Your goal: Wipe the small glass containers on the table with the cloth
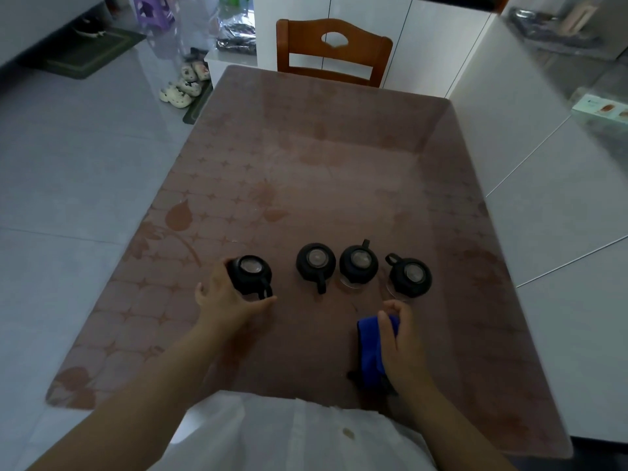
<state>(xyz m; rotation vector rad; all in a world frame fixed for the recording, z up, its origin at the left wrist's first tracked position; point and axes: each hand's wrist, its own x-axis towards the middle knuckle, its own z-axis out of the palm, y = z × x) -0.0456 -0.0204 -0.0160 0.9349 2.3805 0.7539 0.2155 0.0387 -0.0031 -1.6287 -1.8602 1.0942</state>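
Observation:
Several small glass containers with black lids stand in a row on the brown patterned table (306, 164). My left hand (224, 300) grips the leftmost container (251, 275) from its left and near side. The other containers stand apart to the right: the second container (316, 263), the third container (358, 263) and the rightmost container (411, 275). My right hand (397, 338) holds a folded blue cloth (370, 351) just in front of the rightmost container, above the table's near edge.
A wooden chair (334, 52) stands at the table's far end. White cabinets (560, 198) run along the right side. Pale shoes (185, 85) and a dark mat (88, 52) lie on the tiled floor at the far left.

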